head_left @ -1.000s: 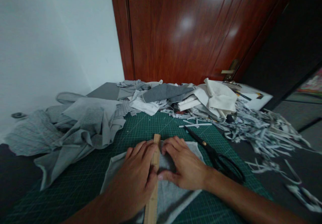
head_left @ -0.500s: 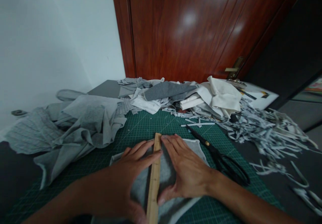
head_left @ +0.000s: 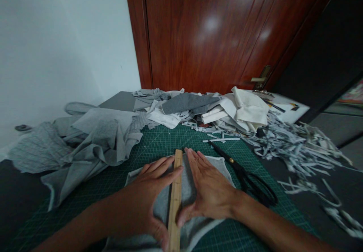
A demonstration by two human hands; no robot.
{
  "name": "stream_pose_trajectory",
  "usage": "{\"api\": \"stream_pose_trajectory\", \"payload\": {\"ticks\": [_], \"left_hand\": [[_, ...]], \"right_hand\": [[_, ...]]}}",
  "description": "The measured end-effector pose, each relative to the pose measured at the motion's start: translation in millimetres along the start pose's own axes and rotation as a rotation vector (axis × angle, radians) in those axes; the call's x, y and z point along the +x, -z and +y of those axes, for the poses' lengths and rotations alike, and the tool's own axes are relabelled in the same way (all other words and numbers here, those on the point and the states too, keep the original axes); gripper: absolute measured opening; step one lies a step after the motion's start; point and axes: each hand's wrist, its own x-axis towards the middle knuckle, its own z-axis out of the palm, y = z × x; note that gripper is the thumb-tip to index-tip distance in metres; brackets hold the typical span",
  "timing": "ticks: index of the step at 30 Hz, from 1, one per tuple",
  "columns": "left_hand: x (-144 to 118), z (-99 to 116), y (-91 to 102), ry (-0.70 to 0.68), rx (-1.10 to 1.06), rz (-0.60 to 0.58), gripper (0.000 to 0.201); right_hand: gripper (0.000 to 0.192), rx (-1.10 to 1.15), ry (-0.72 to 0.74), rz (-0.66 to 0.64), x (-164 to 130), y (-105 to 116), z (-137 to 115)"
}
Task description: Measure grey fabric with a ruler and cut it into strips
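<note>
Both hands lie flat and open, left hand (head_left: 147,195) and right hand (head_left: 208,191) flanking the ruler (head_left: 175,203) to pin it along the grey cloth (head_left: 193,229) on the mat (head_left: 167,140), scissors (head_left: 244,174) at 3 o'clock.

A plain white wall (head_left: 62,44) meets a glossy red-brown wooden door (head_left: 215,33) with a brass handle (head_left: 259,79)

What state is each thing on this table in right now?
Left hand: flat, touching the ruler's left side.
Right hand: flat on the cloth, thumb at the ruler.
Wooden ruler: lying on the cloth.
Grey cloth: spread flat.
Scissors: closed, lying untouched.
Door: shut.
</note>
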Motion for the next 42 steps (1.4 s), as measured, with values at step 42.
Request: {"api": "stream_pose_trajectory", "payload": {"ticks": [42], "left_hand": [[-0.9, 4.8, 0.2, -0.033, 0.072, 0.079, 0.144]], "right_hand": [[0.139, 0.016, 0.173, 0.091, -20.9, 0.9, -3.3]]}}
